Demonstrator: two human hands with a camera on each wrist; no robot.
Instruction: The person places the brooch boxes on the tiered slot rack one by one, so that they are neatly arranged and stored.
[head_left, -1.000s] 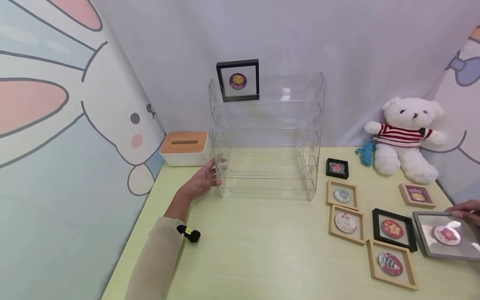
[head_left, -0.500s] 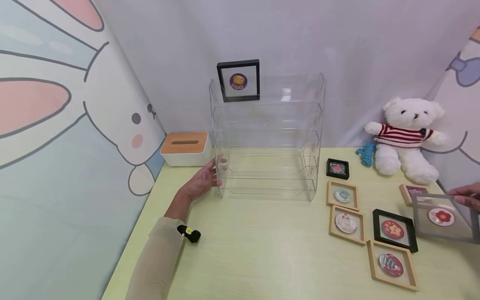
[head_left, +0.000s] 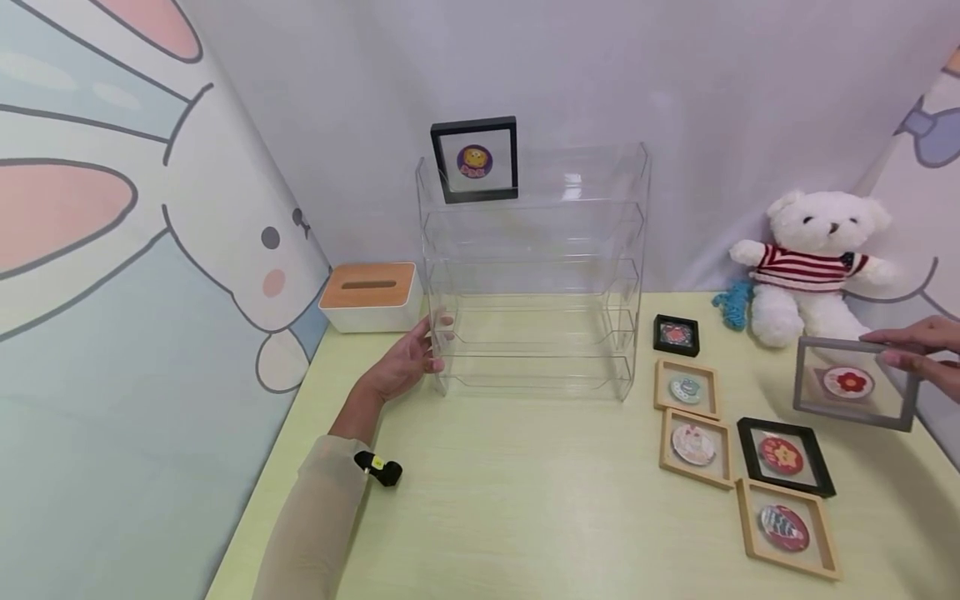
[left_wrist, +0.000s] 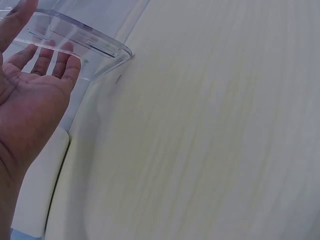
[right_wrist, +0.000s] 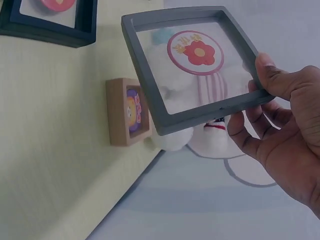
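- Right hand (head_left: 930, 343): thumb and fingers pinched the grey frame at one edge.
- Grey frame (head_left: 853, 383), clear pane, red-flower badge: held tilted, raised above the right side of the table (head_left: 525, 500), before the white bear (head_left: 821, 237).
- Left hand (head_left: 401, 365): fingers apart and loosely bent, against the left side of the clear rack.
- Clear rack (head_left: 532, 367), tiered: stood upright on the table.
- Display frame (head_left: 475, 160), black, purple-and-yellow badge: stood in the rack's top tier, left end.
- Small wooden frame (right_wrist: 117, 112), purple badge: on the table, below the grey frame.
- Star frame (head_left: 783, 456), black: lay just beside a wooden frame (head_left: 787, 527).
- Tissue box (head_left: 371, 298), white, wooden lid: sat left of the rack.
- White bear, striped top: sat beside a blue item (head_left: 733, 305).
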